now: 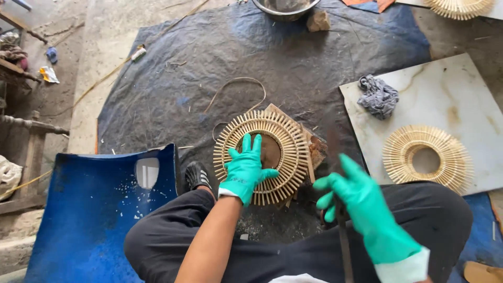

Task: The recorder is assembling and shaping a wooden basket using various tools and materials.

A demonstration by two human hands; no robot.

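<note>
Blue plastic chair (94, 209) sits over at my 9 o'clock on the dark tarp (220, 57). My left hand (245, 170) in its green glove is pressed flat, fingers spread, on the round bamboo-stick ring (285, 144) at 12 o'clock, which lies on a wooden board (316, 149). My right hand (361, 202) has its grip wrapped around a thin dark tool (344, 246). At 2 o'clock there's a second ring (427, 157) lying on a marble slab (445, 94) near a grey rag (378, 96).
</note>
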